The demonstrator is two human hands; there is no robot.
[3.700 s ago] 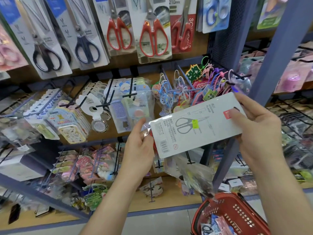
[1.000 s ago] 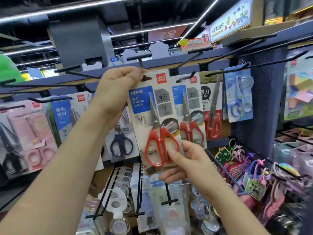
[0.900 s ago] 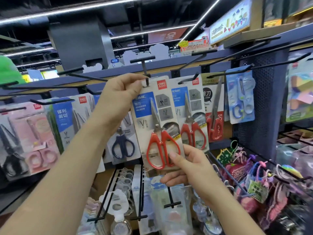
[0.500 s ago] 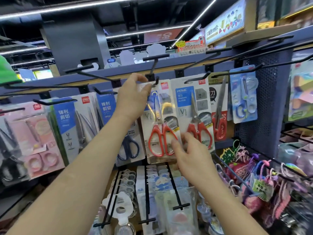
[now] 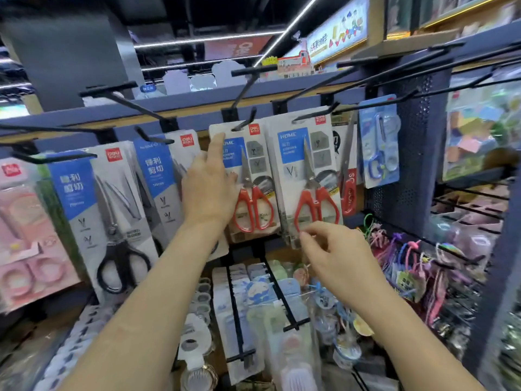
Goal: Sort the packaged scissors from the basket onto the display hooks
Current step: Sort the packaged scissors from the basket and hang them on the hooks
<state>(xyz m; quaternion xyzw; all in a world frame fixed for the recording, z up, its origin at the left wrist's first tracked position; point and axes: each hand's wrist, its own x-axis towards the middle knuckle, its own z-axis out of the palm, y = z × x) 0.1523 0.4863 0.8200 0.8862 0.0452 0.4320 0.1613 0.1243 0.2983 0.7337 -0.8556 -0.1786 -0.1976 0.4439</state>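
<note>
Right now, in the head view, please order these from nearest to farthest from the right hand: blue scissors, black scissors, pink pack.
1. Blue scissors, up and right of the right hand.
2. Black scissors, well to the left.
3. Pink pack, at the far left edge.

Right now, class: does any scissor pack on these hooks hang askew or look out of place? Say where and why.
Nothing clearly stands out. The red-handled pack under the left hand hangs on its hook, beside its matching neighbour. The black-handled packs lean, perhaps only from the wide lens.
</note>
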